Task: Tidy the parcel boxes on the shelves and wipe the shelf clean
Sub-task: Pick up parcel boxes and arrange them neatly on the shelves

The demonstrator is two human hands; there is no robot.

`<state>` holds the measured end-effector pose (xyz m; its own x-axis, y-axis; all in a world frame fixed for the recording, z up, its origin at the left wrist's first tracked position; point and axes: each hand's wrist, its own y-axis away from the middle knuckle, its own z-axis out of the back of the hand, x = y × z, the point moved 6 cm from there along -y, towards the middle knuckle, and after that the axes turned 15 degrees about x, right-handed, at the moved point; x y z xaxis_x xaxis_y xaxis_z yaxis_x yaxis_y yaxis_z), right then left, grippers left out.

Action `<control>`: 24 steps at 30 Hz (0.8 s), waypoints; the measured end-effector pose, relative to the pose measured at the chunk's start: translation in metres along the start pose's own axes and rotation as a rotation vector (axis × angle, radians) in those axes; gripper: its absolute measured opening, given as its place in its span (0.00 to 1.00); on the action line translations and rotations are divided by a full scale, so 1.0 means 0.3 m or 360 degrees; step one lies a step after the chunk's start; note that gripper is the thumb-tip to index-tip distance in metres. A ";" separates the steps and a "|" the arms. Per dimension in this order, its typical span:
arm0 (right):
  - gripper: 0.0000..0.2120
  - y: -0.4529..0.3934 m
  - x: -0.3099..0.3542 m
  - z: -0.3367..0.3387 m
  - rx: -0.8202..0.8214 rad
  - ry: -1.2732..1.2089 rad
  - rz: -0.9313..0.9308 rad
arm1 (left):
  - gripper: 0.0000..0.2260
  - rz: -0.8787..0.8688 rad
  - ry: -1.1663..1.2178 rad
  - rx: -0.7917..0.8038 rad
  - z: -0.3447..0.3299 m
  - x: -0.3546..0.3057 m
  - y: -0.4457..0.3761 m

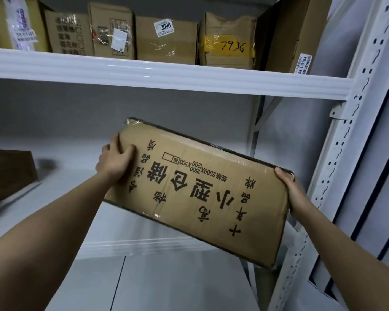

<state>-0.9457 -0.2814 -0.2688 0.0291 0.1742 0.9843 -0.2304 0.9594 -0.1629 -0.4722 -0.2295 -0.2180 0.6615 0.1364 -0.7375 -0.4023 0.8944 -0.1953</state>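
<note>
I hold the flat cardboard box [198,189] tilted at frame centre, before the bare middle shelf [76,176]. My left hand [114,162] grips its upper-left corner, my right hand [293,191] its right edge. It seems light and stiff; the glossy tape could slip, so opposite edges suit best.

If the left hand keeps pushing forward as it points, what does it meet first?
Probably nothing soon: beyond the left hand and box lies bare shelf, then likely the grey back wall; depth unclear.

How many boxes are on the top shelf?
6, in a row left to right, and a tilted one at the right end. More may hide behind.
</note>
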 end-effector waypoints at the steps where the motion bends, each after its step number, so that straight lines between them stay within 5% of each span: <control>1: 0.27 0.016 -0.015 -0.005 -0.0017 -0.0037 -0.0020 | 0.30 0.0025 -0.0105 0.0003 0.000 0.003 0.007; 5: 0.30 0.069 -0.071 -0.031 -0.0119 -0.0156 -0.0143 | 0.31 0.0127 -0.0273 -0.0086 -0.020 0.050 0.041; 8: 0.23 0.110 -0.106 -0.058 -0.0217 -0.0227 -0.0228 | 0.37 0.0210 -0.0064 -0.0079 -0.059 0.065 0.067; 14: 0.21 0.160 -0.191 -0.145 -0.0275 -0.0535 -0.0475 | 0.57 0.0703 0.1184 0.0454 -0.257 0.140 0.146; 19: 0.31 0.185 -0.233 -0.242 -0.0301 -0.0712 -0.0622 | 0.43 0.0640 0.1271 0.1189 -0.401 0.063 0.222; 22: 0.31 0.195 -0.261 -0.300 -0.0295 -0.0829 -0.0700 | 0.38 0.0524 0.1158 0.1252 -0.423 0.027 0.242; 24: 0.31 0.207 -0.270 -0.334 -0.0283 -0.0897 -0.0744 | 0.46 0.0464 0.1089 0.1278 -0.422 0.012 0.249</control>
<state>-0.8649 -0.2136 -0.3653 -0.4276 -0.3544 0.8316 -0.1542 0.9351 0.3192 -0.5802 -0.2161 -0.3171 0.0160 0.3449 -0.9385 0.2079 0.9170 0.3405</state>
